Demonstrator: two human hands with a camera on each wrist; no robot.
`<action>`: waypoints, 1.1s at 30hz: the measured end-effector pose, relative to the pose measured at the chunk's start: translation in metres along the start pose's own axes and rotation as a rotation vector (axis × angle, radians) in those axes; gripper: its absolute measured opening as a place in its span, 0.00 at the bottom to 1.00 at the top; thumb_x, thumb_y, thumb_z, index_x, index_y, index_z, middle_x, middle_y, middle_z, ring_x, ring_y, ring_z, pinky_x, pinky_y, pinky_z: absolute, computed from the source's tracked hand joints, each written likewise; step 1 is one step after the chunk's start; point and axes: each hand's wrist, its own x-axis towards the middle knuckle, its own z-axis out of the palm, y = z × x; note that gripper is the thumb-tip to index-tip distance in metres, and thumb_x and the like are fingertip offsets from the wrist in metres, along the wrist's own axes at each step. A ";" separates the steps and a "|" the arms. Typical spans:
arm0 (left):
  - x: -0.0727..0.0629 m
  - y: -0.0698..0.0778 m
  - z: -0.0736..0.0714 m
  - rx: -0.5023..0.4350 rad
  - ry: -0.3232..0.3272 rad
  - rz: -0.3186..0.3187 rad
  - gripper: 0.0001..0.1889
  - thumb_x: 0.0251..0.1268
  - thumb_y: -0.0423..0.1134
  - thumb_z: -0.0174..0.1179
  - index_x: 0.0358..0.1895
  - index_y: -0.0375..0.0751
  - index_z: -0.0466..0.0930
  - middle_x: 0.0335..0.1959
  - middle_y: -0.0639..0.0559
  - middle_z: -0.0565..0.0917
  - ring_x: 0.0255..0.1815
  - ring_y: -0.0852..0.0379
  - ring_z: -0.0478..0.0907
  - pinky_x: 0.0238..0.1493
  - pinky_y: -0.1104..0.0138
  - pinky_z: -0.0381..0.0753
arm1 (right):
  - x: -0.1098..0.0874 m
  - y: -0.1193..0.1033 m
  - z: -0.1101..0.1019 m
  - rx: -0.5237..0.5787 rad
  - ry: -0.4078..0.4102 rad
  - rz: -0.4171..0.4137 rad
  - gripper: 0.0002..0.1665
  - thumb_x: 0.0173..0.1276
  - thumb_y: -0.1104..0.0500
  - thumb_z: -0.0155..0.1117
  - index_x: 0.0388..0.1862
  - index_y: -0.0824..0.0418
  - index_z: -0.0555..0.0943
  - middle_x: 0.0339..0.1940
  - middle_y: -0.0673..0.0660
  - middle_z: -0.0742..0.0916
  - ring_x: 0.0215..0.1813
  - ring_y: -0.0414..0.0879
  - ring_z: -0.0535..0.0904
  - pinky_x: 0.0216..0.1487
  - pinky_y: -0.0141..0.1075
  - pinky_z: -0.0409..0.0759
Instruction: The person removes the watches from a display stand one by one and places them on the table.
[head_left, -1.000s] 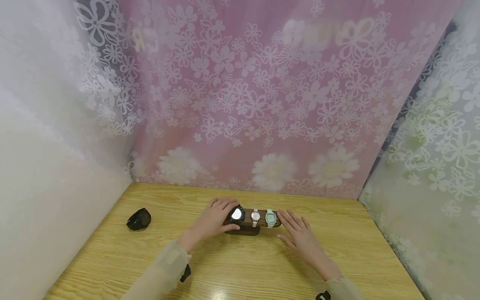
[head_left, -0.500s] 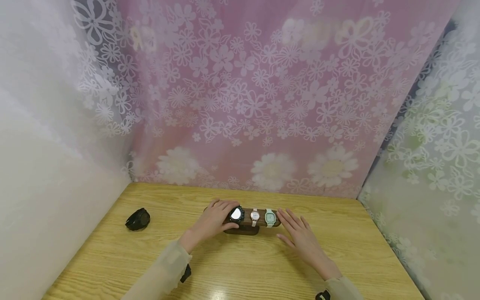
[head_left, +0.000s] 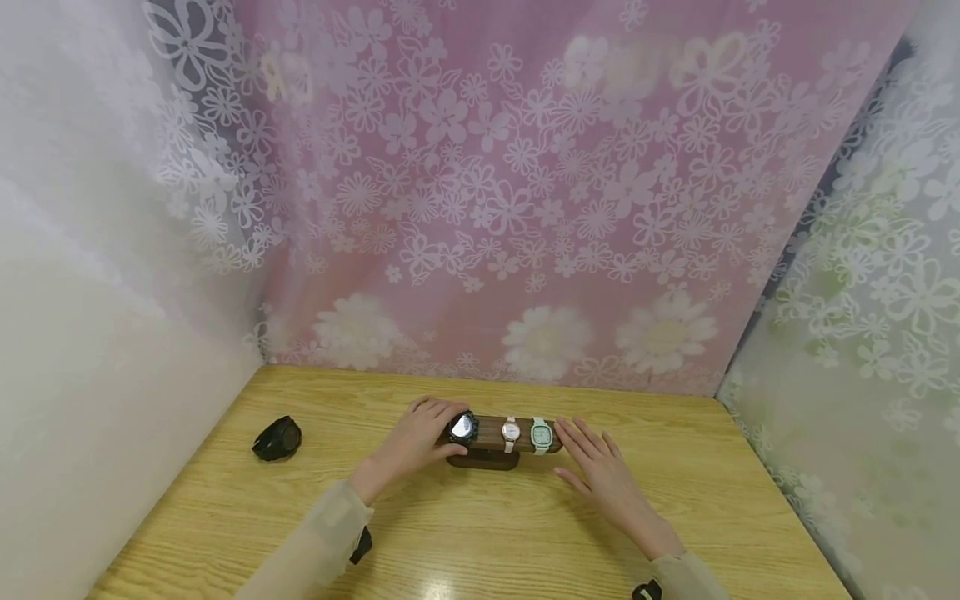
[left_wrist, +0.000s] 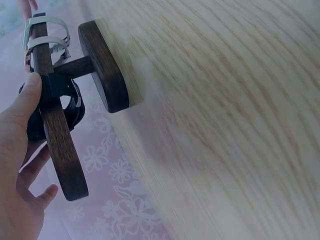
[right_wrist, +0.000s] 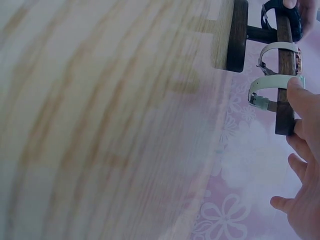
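Fingers [head_left: 444, 408] of the left hand [head_left: 408, 439] are curled round the black watch [head_left: 462, 427], the thumb [left_wrist: 31, 90] being pressed against it; by the right hand's [head_left: 613, 490] nearly straight, slightly spread fingers, the right end of the bar [head_left: 491, 429] is touched, nothing being pinched. The black watch is looped round that bar, within the left fingers' hold. For a tidy adjustment, the watch is probably best held by its case and kept square, with the bar lightly steadied by the right fingers lest the dark wooden stand [head_left: 483, 461] be dragged across the worktop [head_left: 457, 525]. On one stand, three watches are counted: one black; one pale-strapped watch [head_left: 511, 432] between the hands; one mint watch [head_left: 542, 435] just beside the right fingertips. One black object [head_left: 277, 438], possibly another watch, is seen well left of the left fingers.
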 end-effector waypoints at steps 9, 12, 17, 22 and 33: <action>-0.007 -0.008 -0.004 0.007 0.012 -0.015 0.37 0.61 0.55 0.70 0.70 0.43 0.73 0.63 0.46 0.81 0.65 0.47 0.76 0.72 0.44 0.67 | 0.000 0.001 0.000 -0.016 -0.016 0.012 0.44 0.68 0.49 0.70 0.78 0.60 0.66 0.78 0.58 0.70 0.77 0.60 0.63 0.71 0.68 0.62; -0.009 -0.010 -0.006 0.020 0.017 -0.013 0.37 0.61 0.56 0.70 0.70 0.43 0.73 0.64 0.46 0.80 0.66 0.46 0.76 0.72 0.44 0.68 | -0.001 0.002 0.000 -0.021 -0.016 0.008 0.44 0.68 0.49 0.70 0.78 0.60 0.66 0.78 0.58 0.69 0.77 0.60 0.63 0.72 0.67 0.62; -0.014 -0.013 -0.008 0.020 0.038 -0.005 0.37 0.60 0.55 0.71 0.69 0.42 0.74 0.64 0.45 0.80 0.65 0.45 0.76 0.70 0.43 0.69 | -0.001 0.002 0.001 -0.025 -0.013 0.003 0.44 0.68 0.48 0.70 0.79 0.60 0.66 0.78 0.58 0.69 0.77 0.60 0.63 0.72 0.67 0.62; -0.019 -0.019 -0.007 0.031 0.040 -0.017 0.37 0.60 0.55 0.71 0.70 0.42 0.73 0.65 0.45 0.80 0.65 0.45 0.76 0.71 0.44 0.69 | -0.002 0.003 0.002 -0.033 -0.010 -0.001 0.44 0.68 0.48 0.70 0.79 0.60 0.66 0.78 0.58 0.70 0.77 0.60 0.64 0.72 0.67 0.62; -0.029 -0.028 -0.015 0.026 0.039 -0.048 0.38 0.58 0.53 0.73 0.70 0.42 0.73 0.63 0.43 0.81 0.64 0.45 0.77 0.72 0.43 0.67 | -0.002 0.004 0.002 -0.026 -0.008 -0.004 0.44 0.68 0.48 0.70 0.78 0.61 0.67 0.78 0.59 0.70 0.77 0.61 0.65 0.71 0.68 0.62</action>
